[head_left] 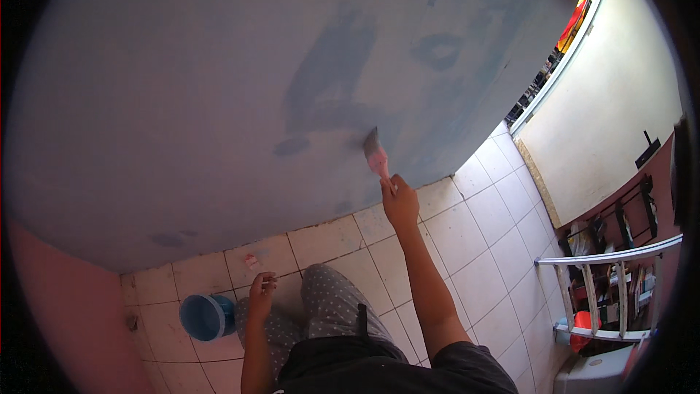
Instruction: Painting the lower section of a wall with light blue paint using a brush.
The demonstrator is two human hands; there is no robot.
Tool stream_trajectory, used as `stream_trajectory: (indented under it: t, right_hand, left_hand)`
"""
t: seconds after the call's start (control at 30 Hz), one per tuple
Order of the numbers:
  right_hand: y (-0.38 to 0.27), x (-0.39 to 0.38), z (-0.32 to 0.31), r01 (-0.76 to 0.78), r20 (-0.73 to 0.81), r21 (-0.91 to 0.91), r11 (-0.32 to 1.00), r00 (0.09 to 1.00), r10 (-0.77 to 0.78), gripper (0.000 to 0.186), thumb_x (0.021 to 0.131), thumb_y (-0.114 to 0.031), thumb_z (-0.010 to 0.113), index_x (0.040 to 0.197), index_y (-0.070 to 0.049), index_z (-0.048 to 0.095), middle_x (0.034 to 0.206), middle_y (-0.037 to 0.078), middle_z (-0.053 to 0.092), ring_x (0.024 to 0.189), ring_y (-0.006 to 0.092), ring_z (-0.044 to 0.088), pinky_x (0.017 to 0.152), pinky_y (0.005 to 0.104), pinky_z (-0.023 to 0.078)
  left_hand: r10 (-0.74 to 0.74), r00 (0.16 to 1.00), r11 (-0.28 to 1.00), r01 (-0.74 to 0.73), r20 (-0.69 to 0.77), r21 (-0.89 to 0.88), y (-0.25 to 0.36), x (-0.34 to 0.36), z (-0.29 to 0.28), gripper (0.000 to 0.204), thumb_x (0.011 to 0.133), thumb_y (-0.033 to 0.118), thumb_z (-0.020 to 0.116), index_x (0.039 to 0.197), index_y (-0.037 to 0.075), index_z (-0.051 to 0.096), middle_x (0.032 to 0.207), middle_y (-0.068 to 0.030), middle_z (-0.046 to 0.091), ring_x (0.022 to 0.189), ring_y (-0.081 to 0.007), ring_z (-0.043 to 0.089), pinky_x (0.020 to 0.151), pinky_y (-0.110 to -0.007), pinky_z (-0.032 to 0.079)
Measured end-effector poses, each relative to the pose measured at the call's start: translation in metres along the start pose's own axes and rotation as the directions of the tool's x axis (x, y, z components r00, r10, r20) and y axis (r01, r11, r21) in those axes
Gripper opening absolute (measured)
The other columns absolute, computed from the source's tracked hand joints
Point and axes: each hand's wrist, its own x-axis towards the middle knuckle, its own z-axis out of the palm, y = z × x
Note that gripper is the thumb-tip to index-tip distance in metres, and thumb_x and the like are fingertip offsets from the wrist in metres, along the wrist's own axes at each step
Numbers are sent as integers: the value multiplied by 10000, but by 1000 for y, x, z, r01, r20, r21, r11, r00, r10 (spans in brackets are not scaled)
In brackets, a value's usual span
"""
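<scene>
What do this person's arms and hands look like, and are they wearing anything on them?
The left hand and right hand are bare, with no gloves showing. A short, dark sleeve covers the upper right arm; no sleeve shows on the visible left forearm.

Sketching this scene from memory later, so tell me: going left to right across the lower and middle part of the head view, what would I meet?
Pink wall at the left edge → blue bucket → left hand → right hand gripping the paintbrush → ladder.
</scene>
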Motion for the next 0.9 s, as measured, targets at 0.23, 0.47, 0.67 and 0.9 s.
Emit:
stream_trajectory:
  t: [0.23, 0.47, 0.67, 0.9]
  right_hand:
    - [84, -50, 53, 64, 356, -213, 975, 934, 16, 323, 835, -395, 625, 815, -73, 620, 732, 212, 634, 745, 424, 624, 610, 514, 467]
    - [57, -107, 59, -80, 258, -37, 996, 962, 87, 288, 880, -363, 601, 798, -87, 576, 613, 174, 593, 598, 401, 600, 516, 500, 437]
    - [-4, -84, 55, 44, -7, 83, 996, 999, -43, 249, 885, -318, 618, 786, -104, 537, 543, 152, 551, 492, 370, 568, 435, 460, 401]
    - [32, -110, 115, 40, 247, -93, 995, 969, -15, 269, 888, -342, 596, 785, -96, 556, 558, 162, 573, 510, 382, 590, 445, 480, 425]
  left_hand:
    - [11, 1000, 1000, -11, -5, 11, -24, -10, -6, 196, 897, 23, 513, 1082, 46, 570, 974, -65, 616, 843, -146, 592, 774, -276, 487]
    - [-64, 998, 998, 64, -14, 15, -44, -7, -25, 181, 923, 43, 502, 1095, 39, 558, 981, -68, 603, 877, -152, 586, 804, -297, 500]
    - [-54, 998, 997, 55, -14, 49, -25, 21, -20, 200, 886, 27, 525, 1082, 33, 568, 967, -70, 615, 845, -145, 586, 761, -271, 482]
    - [-169, 986, 980, 167, 11, 110, 1, 30, -4, 198, 920, 33, 506, 1109, 58, 558, 1008, -59, 597, 913, -154, 575, 847, -303, 479]
